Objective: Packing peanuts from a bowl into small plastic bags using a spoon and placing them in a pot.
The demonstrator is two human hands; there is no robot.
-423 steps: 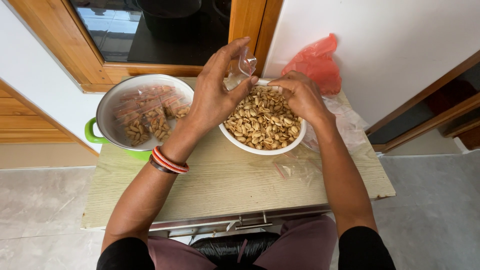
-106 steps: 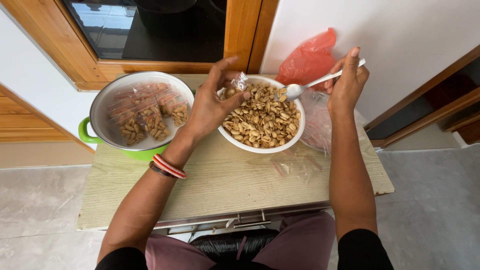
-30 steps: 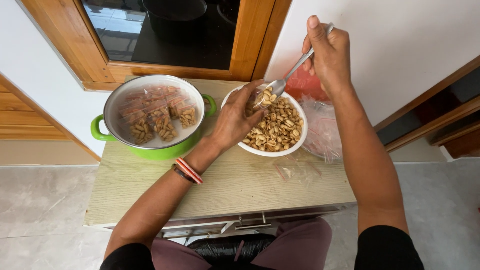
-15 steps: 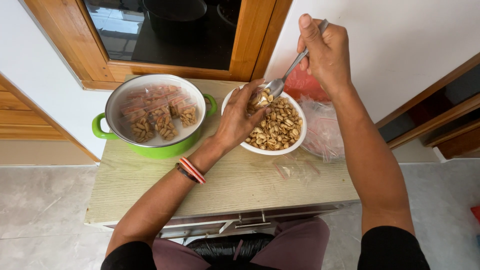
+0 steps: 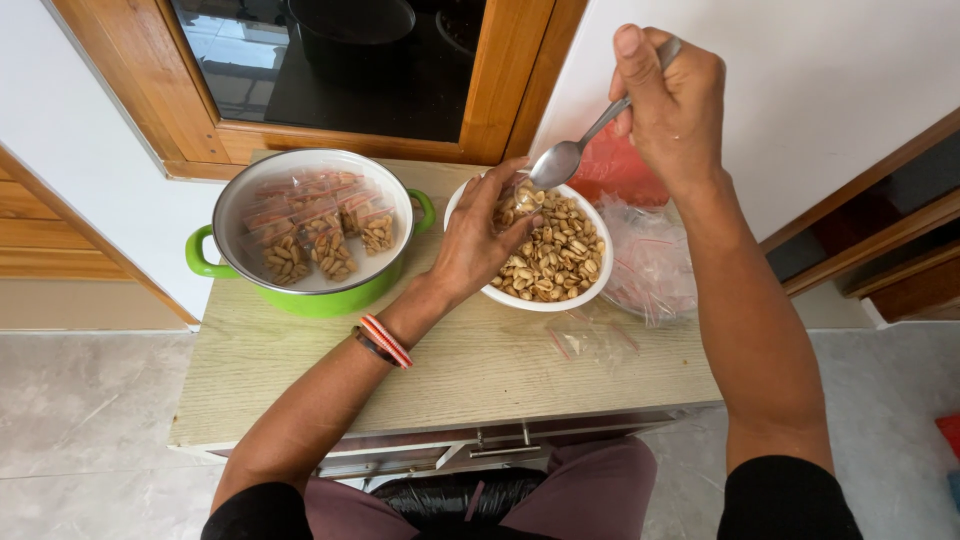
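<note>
- Your right hand (image 5: 672,100) has lifted the spoon (image 5: 566,155) off the bag (image 5: 518,198), its grip pinching the handle.
- Your left hand (image 5: 478,235) pinches that bag over the bowl (image 5: 470,195), near the surface's far edge.

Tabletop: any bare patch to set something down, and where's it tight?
Free: the near strip of the table in front of the pot and bowl, crossed only by the left forearm. A smaller patch at the near right corner. Crowded: the back edge, with the pot, bowl, both hands, loose clear bags and the red bag.
</note>
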